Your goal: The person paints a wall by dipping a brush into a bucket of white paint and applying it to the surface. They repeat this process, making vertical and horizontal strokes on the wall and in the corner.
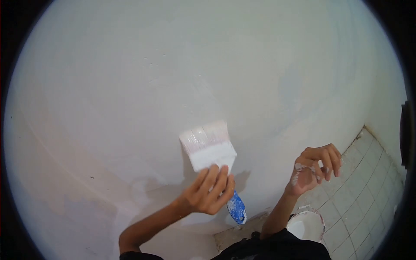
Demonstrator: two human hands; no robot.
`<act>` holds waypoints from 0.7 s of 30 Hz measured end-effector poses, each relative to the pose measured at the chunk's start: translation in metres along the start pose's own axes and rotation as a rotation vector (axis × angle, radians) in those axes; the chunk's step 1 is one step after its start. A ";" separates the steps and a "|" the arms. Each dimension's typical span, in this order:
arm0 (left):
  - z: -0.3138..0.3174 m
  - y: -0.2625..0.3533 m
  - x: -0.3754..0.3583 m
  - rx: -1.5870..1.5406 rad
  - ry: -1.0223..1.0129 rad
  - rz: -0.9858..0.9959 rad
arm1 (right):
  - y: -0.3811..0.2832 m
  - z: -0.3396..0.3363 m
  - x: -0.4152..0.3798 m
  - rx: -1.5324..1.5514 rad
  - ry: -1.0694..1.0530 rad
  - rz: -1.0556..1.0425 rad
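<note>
My left hand grips a wide paintbrush at the base of its head. The brush's bristles are loaded with white paint and lie against the pale wall. Its blue handle, spotted with white paint, sticks out below my fingers. To the right, my right hand hangs in the air, fingers loosely bent, with no tool visible in it. White paint smears its palm and thumb side. Below that hand, partly hidden by my forearm, stands a bucket with white paint inside.
Pale floor tiles with dark joints run along the right side. A second wall meets the painted one at a corner on the right. A dark object juts in at the right edge. Uneven, patchy colour shows on the wall's lower left.
</note>
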State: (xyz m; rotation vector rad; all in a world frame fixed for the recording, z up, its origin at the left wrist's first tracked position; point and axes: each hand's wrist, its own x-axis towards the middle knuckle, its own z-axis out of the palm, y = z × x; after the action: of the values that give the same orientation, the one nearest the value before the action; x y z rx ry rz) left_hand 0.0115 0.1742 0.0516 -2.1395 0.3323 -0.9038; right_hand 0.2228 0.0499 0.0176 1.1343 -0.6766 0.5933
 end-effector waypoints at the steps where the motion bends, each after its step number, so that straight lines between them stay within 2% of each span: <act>1: 0.001 0.010 -0.003 -0.045 -0.012 -0.012 | -0.006 0.003 -0.001 0.018 0.003 -0.010; 6: -0.001 0.013 0.015 -0.259 0.093 -0.122 | -0.016 0.012 0.007 0.004 -0.036 -0.054; 8: 0.008 -0.013 0.024 -0.275 0.178 -0.131 | -0.016 0.012 0.004 -0.006 -0.025 -0.047; 10: -0.011 -0.050 0.052 -0.397 0.101 -0.283 | -0.016 0.014 0.002 -0.042 -0.001 -0.038; 11: -0.017 -0.069 0.067 -0.378 0.237 -0.282 | -0.018 0.014 0.000 -0.053 0.010 -0.027; 12: -0.021 -0.096 0.071 -0.351 0.273 -0.293 | -0.020 0.013 -0.002 -0.064 0.019 -0.018; 14: -0.050 -0.135 0.100 -0.004 0.422 -0.195 | -0.023 0.014 -0.007 -0.078 0.041 -0.004; 15: -0.066 -0.152 0.110 0.164 0.420 -0.111 | -0.023 0.015 -0.010 -0.081 0.052 0.001; 16: -0.077 -0.165 0.118 0.250 0.389 -0.204 | -0.023 0.017 -0.012 -0.085 0.061 0.005; 19: -0.097 -0.214 0.144 0.321 0.410 0.287 | -0.019 0.025 -0.019 -0.089 0.091 -0.015; 21: -0.078 -0.201 0.132 0.220 0.482 0.218 | -0.017 0.032 -0.023 -0.093 0.094 -0.009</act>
State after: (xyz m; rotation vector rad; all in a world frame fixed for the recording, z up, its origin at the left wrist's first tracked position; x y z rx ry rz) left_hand 0.0400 0.1991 0.3019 -1.6319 0.6600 -1.2577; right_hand 0.2138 0.0127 -0.0013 1.0160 -0.6117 0.5985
